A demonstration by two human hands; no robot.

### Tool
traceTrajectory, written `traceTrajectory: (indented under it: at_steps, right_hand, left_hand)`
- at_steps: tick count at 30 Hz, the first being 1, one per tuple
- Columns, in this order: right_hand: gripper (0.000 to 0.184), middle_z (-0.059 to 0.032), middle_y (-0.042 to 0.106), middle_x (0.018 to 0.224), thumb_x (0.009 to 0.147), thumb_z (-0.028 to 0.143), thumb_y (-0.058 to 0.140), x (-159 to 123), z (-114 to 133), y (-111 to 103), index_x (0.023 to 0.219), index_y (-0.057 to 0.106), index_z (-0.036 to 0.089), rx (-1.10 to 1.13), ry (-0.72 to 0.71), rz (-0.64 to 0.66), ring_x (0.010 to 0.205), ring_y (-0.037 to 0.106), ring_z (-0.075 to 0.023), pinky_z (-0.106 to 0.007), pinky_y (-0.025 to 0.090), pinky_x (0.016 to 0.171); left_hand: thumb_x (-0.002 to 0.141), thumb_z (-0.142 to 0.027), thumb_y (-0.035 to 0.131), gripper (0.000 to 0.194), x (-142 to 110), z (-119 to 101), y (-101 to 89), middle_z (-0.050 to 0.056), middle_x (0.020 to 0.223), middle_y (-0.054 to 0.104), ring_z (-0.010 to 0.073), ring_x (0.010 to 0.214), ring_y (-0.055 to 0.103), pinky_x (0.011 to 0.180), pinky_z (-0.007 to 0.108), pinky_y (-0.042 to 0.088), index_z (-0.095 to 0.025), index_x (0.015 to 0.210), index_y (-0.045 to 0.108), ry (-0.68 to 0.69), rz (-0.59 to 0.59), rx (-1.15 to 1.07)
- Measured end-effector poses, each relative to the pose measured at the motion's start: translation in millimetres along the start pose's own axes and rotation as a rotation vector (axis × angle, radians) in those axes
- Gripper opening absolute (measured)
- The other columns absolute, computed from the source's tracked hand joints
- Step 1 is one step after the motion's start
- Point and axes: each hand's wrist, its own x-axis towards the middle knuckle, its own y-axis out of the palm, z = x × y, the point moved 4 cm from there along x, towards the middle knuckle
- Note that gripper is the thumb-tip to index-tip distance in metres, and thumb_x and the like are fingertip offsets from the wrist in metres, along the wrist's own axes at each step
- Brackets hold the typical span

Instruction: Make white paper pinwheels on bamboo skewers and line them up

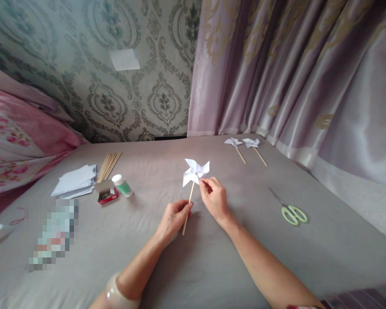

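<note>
Your L hand (176, 218) has its grip closed round the stick (191, 193) of a white paper pinwheel (195, 171), held up over the middle of the grey sheet (154, 266), stick tilted a bit, w/ its lower end poking out below your fingers. Your R hand (215, 195) is at the pinwheel's lower R edge, thumb & fingers pinched together by a blade tip; can't tell if that grip has hold of the paper. There's a pale bangle (117, 294) on your L forearm. Over on the L you've got a stack of white paper (75, 180), a bundle of thin sticks (108, 166) just beside it, then a small open red box (107, 195) w/ small bits inside, & a white-and-green bottle (122, 185) standing next to the box. Nearer you on that side is a blurred-out item (56, 231), can't tell what. Far R, two more pinwheels (242, 143) lie near each other, sticks pointing toward you. Scissors (289, 210) w/ light green handles lie to the R of your R hand, well apart from it, blades aimed away from you.
</note>
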Motion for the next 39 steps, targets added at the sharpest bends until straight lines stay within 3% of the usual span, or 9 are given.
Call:
traceTrajectory:
  at_steps: [4, 8, 13, 17, 25, 28, 32, 34, 39]
  right_hand:
    - [0.021, -0.0035, 0.059, 0.073, 0.09, 0.027, 0.051, 12, 6, -26, 0.081, 0.065, 0.015, 0.034, -0.043, -0.195, 0.062, 0.054, -0.0124, -0.025, 0.044, 0.058]
    - [0.018, -0.0044, 0.06, 0.076, 0.09, 0.026, 0.051, 21, 1, -39, 0.085, 0.065, 0.015, 0.041, -0.048, -0.268, 0.068, 0.056, -0.0136, -0.026, 0.046, 0.06]
    - [0.024, -0.0034, 0.056, 0.082, 0.09, 0.023, 0.049, 23, 2, -40, 0.111, 0.06, 0.017, -0.003, -0.104, -0.243, 0.063, 0.053, -0.0116, -0.024, 0.047, 0.057]
    - [0.035, -0.004, 0.053, 0.087, 0.09, 0.019, 0.045, 23, 11, -41, 0.124, 0.053, 0.02, -0.086, -0.175, -0.171, 0.066, 0.053, -0.0121, -0.024, 0.048, 0.058]
    - [0.049, -0.0068, 0.056, 0.09, 0.087, 0.013, 0.041, 23, 2, -39, 0.135, 0.046, 0.021, -0.31, -0.127, -0.074, 0.078, 0.058, -0.0178, -0.029, 0.051, 0.068]
    - [0.045, -0.0082, 0.061, 0.092, 0.085, 0.012, 0.042, 16, 1, -28, 0.127, 0.055, 0.019, -0.373, -0.075, 0.03, 0.076, 0.061, -0.0187, -0.029, 0.051, 0.066]
    - [0.033, -0.0032, 0.069, 0.09, 0.081, 0.009, 0.046, -1, 12, -3, 0.098, 0.071, 0.024, -0.226, -0.14, 0.479, 0.075, 0.064, -0.0153, -0.024, 0.05, 0.068]
    - [0.032, 0.0003, 0.071, 0.087, 0.079, 0.009, 0.048, -6, 19, 1, 0.09, 0.073, 0.026, -0.101, -0.158, 0.633, 0.072, 0.064, -0.013, -0.023, 0.049, 0.068]
    - [0.023, 0.0007, 0.068, 0.07, 0.076, 0.013, 0.049, 4, 26, -17, 0.077, 0.071, 0.02, 0.176, -0.032, 0.662, 0.055, 0.055, -0.0105, -0.021, 0.042, 0.052]
  left_hand:
    - [0.074, -0.059, 0.055, 0.059, -3, -2, -7.6, -0.002, 0.054, 0.052, 0.0066, 0.042, 0.035, 0.042, 0.019, 0.026, -0.008, 0.101, 0.066, 0.023, -0.031, -0.135]
    - [0.078, -0.055, 0.053, 0.057, -7, -1, -22.6, -0.003, 0.057, 0.049, 0.0076, 0.048, 0.039, 0.044, 0.019, 0.029, -0.01, 0.11, 0.065, 0.128, -0.142, -0.105]
    - [0.085, -0.044, 0.05, 0.046, -9, 0, -35.0, 0.0, 0.066, 0.054, 0.0116, 0.062, 0.05, 0.056, 0.02, 0.04, -0.011, 0.114, 0.065, 0.303, -0.275, 0.084]
    - [0.09, -0.037, 0.045, 0.036, -14, -6, -36.3, 0.003, 0.073, 0.058, 0.0126, 0.065, 0.053, 0.061, 0.022, 0.042, -0.017, 0.109, 0.068, 0.432, -0.297, 0.355]
    - [0.094, -0.036, 0.038, 0.036, -17, -9, -35.9, 0.004, 0.078, 0.059, 0.0131, 0.068, 0.055, 0.062, 0.021, 0.042, -0.02, 0.112, 0.065, 0.481, -0.293, 0.519]
    - [0.093, -0.037, 0.038, 0.037, -18, -12, -37.1, 0.004, 0.076, 0.058, 0.0133, 0.067, 0.055, 0.063, 0.022, 0.041, -0.018, 0.108, 0.066, 0.459, -0.298, 0.483]
    - [0.092, -0.039, 0.039, 0.038, -15, -10, -39.6, 0.003, 0.073, 0.057, 0.0136, 0.065, 0.053, 0.061, 0.022, 0.04, -0.016, 0.105, 0.066, 0.388, -0.297, 0.404]
    - [0.091, -0.04, 0.041, 0.039, -12, -7, -39.9, 0.002, 0.072, 0.057, 0.0139, 0.065, 0.053, 0.06, 0.022, 0.039, -0.016, 0.106, 0.067, 0.353, -0.281, 0.357]
    - [0.088, -0.041, 0.044, 0.039, -10, -2, -38.7, 0.002, 0.072, 0.057, 0.0143, 0.067, 0.054, 0.062, 0.022, 0.039, -0.015, 0.107, 0.068, 0.311, -0.258, 0.294]
